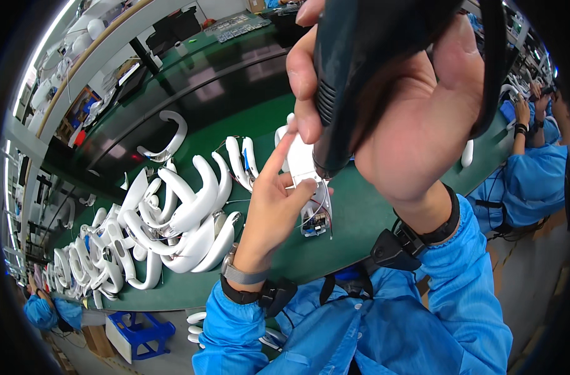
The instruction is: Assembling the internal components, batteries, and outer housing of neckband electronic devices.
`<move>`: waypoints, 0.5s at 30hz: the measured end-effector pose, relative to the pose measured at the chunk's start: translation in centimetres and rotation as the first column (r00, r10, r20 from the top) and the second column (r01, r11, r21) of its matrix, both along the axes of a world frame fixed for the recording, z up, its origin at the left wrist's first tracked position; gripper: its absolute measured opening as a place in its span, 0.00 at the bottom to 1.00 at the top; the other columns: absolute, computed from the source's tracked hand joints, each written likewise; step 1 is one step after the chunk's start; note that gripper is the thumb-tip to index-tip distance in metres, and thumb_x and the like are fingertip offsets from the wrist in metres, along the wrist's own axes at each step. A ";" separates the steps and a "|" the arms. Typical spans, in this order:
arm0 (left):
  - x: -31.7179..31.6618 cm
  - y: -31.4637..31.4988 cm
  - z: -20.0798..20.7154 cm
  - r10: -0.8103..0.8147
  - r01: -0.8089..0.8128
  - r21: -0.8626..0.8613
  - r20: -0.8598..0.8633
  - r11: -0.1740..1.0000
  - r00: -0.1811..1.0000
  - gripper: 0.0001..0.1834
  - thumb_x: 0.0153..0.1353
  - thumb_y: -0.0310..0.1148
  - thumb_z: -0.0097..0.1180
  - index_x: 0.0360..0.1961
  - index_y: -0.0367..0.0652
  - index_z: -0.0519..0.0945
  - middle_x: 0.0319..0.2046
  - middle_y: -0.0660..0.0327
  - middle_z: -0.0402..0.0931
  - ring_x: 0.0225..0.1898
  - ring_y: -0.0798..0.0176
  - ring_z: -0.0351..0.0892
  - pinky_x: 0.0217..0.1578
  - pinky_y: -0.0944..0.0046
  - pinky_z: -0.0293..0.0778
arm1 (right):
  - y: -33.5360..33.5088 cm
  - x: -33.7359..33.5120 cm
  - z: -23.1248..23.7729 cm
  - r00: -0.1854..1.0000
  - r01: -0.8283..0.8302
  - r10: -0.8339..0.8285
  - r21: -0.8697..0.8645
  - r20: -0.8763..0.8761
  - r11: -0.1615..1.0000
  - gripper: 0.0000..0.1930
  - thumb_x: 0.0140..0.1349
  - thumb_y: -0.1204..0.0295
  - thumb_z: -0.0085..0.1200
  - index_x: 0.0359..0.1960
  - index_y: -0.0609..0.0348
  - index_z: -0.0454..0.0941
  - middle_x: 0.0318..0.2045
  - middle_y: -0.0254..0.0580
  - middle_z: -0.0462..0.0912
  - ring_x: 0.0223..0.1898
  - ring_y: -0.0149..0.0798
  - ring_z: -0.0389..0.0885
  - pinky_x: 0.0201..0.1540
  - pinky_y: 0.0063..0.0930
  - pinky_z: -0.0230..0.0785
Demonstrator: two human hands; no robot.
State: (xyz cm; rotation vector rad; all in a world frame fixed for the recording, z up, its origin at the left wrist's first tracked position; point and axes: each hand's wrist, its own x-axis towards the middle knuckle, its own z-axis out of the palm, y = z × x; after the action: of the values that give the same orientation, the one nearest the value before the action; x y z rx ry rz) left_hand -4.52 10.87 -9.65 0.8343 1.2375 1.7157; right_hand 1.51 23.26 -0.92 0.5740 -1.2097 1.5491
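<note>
My right hand (416, 134) is wrapped round a black electric screwdriver (350, 75), held close in front of me. Its tip points down at a white plastic housing (302, 167), beside my left thumb; whether it touches a screw is hard to make out. My left hand (273, 206) steadies that housing on the table, thumb pressed on its near part and index finger stretched along its side. Thin wires and a small circuit board (315, 224) show at the housing's near end. The screwdriver and right hand hide part of the far side.
A large heap of curved white plastic parts (194, 203) covers the left of the green table (366, 219). One curved piece (172, 137) lies farther back. Co-workers in blue sleeves (535, 175) sit at the right. A blue stool (150, 331) stands below the left table edge.
</note>
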 end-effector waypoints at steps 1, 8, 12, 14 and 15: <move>-0.2 -0.1 0.0 -0.012 0.011 -0.009 -0.036 1.000 0.999 0.42 0.64 0.16 0.47 0.77 0.40 0.45 0.45 0.49 0.82 0.44 0.58 0.85 0.46 0.61 0.81 | -0.1 -0.3 -0.1 1.000 -0.009 0.009 0.002 0.009 1.000 0.19 0.75 0.57 0.39 0.48 0.59 0.73 0.33 0.51 0.82 0.25 0.35 0.81 0.24 0.25 0.74; -0.7 0.0 0.1 -0.012 0.012 0.033 -0.018 0.999 1.000 0.42 0.66 0.15 0.45 0.77 0.41 0.43 0.51 0.49 0.80 0.47 0.58 0.84 0.49 0.61 0.80 | 0.1 -0.7 -0.7 0.998 -0.025 0.024 0.026 0.059 0.999 0.21 0.75 0.54 0.38 0.49 0.60 0.73 0.32 0.51 0.82 0.24 0.35 0.81 0.23 0.25 0.73; -0.8 0.1 -0.2 -0.016 0.018 0.034 -0.054 0.999 0.998 0.42 0.66 0.15 0.46 0.77 0.40 0.43 0.52 0.48 0.80 0.48 0.57 0.84 0.49 0.61 0.80 | 0.2 -0.6 -1.1 0.996 -0.036 0.032 0.043 0.081 0.998 0.22 0.74 0.53 0.37 0.49 0.60 0.73 0.32 0.51 0.82 0.24 0.35 0.81 0.23 0.25 0.73; -0.9 0.1 -0.4 -0.018 0.019 0.032 -0.047 0.999 0.999 0.41 0.67 0.16 0.46 0.77 0.40 0.43 0.52 0.49 0.80 0.48 0.57 0.84 0.49 0.61 0.80 | 0.2 -0.6 -1.2 0.995 -0.040 0.036 0.051 0.092 0.998 0.23 0.74 0.52 0.37 0.49 0.60 0.73 0.32 0.51 0.82 0.24 0.35 0.81 0.23 0.25 0.73; -1.0 0.1 -0.4 -0.020 0.022 0.030 -0.041 0.999 0.999 0.41 0.67 0.16 0.46 0.77 0.40 0.43 0.52 0.49 0.80 0.48 0.57 0.84 0.49 0.61 0.80 | 0.2 -0.6 -1.3 0.994 -0.042 0.037 0.056 0.098 0.998 0.23 0.74 0.51 0.37 0.49 0.60 0.73 0.32 0.51 0.82 0.24 0.35 0.81 0.23 0.25 0.73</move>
State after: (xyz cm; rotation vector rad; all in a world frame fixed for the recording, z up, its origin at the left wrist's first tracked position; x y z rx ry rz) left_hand -5.48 10.94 -10.06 0.9013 1.2286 1.7119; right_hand 0.88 23.48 -2.18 0.5689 -1.3275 1.5950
